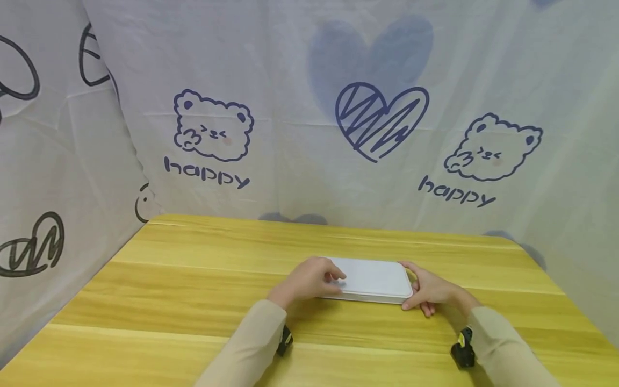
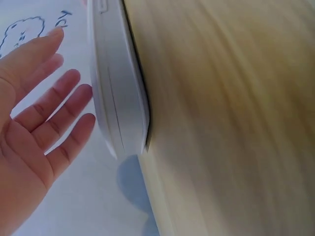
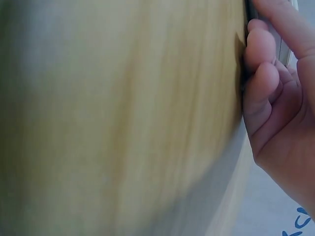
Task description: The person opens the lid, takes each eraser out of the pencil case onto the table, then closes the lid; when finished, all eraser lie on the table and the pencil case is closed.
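A flat white box with rounded corners (image 1: pixel 369 277) lies lengthwise on the wooden table. In the left wrist view the side of the white box (image 2: pixel 120 78) has a seam along it and a small raised rectangle. Over the box's left end is my left hand (image 1: pixel 309 279), its fingers loosely bent and spread. The left wrist view has this hand (image 2: pixel 39 128) beside the box's top face, holding nothing. My right hand (image 1: pixel 432 287) grips the right end, thumb at the front corner and a finger at the back corner. Curled fingers of the right hand (image 3: pixel 275 83) sit low by the tabletop.
The yellow wood-grain table (image 1: pixel 193 301) reaches back to a white cloth (image 1: pixel 290 134) printed with hearts, bears and the word "happy". Another printed cloth (image 1: pixel 63 150) hangs along the left side. Dark wrist cameras show at both sleeves.
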A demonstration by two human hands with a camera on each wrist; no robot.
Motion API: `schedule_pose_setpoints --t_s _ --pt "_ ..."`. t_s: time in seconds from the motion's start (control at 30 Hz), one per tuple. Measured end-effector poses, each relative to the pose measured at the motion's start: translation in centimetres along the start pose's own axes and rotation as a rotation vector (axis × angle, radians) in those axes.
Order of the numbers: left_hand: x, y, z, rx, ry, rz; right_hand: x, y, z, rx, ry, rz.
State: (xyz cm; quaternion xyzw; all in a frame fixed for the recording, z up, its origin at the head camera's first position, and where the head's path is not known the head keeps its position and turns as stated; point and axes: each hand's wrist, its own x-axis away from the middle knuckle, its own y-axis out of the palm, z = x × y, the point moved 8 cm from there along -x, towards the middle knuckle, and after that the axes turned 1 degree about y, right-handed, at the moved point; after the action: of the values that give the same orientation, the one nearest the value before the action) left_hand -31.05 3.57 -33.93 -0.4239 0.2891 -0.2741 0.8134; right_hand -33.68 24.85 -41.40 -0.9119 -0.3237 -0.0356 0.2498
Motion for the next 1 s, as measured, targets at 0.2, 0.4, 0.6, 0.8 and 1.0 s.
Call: schedule_pose_setpoints --t_s 0.2,0.4,0.6,0.8,1.0 --pt "-1.2 0.7 0.2 0.082 0.004 -0.004 -0.1 -0.1 -0.1 -0.005 0.009 -0.001" --pt "-2.0 1.2 0.5 0.130 0.025 0.008 -0.1 0.0 -0.2 0.004 0.011 0.000" --pt "-2.5 1.7 0.7 0.049 0.088 0.008 -0.2 -0.1 0.0 0.007 0.010 -0.001" --pt "-2.8 2.9 1.0 -0.091 0.128 -0.040 -0.2 -0.3 0.3 0.015 0.019 -0.008" --pt "-3.2 3.5 1.0 -0.115 0.144 -0.058 -0.1 -0.2 0.3 0.026 0.005 -0.026"
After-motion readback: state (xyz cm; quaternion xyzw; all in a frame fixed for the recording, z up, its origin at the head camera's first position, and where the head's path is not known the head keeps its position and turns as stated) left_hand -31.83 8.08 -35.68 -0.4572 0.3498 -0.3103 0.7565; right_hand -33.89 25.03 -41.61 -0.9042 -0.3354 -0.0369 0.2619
